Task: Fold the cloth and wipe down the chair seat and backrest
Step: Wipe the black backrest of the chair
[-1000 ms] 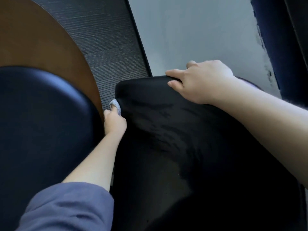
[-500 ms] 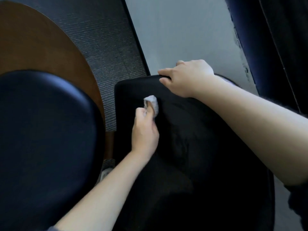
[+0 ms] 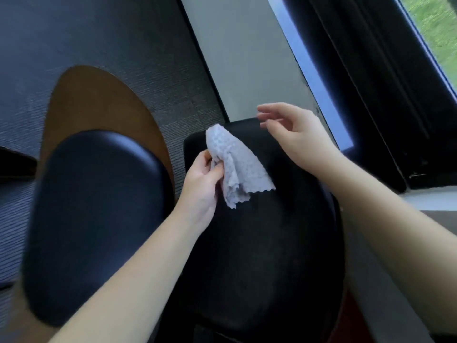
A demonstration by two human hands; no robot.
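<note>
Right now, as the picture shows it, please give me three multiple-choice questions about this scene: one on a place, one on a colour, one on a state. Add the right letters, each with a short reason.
1. Where is the cloth?
A) inside a bucket
B) in the left hand, above the black chair
C) in a pocket

2. What colour is the cloth?
A) pale grey
B) red
C) dark green

3. How is the right hand?
A) gripping the cloth
B) closed in a fist
C) open, holding nothing

Answers:
1 B: the fingers pinch the cloth, and it hangs loose over the chair.
2 A: it looks pale grey against the black chair.
3 C: its fingers are loosely spread and apart from the cloth.
</note>
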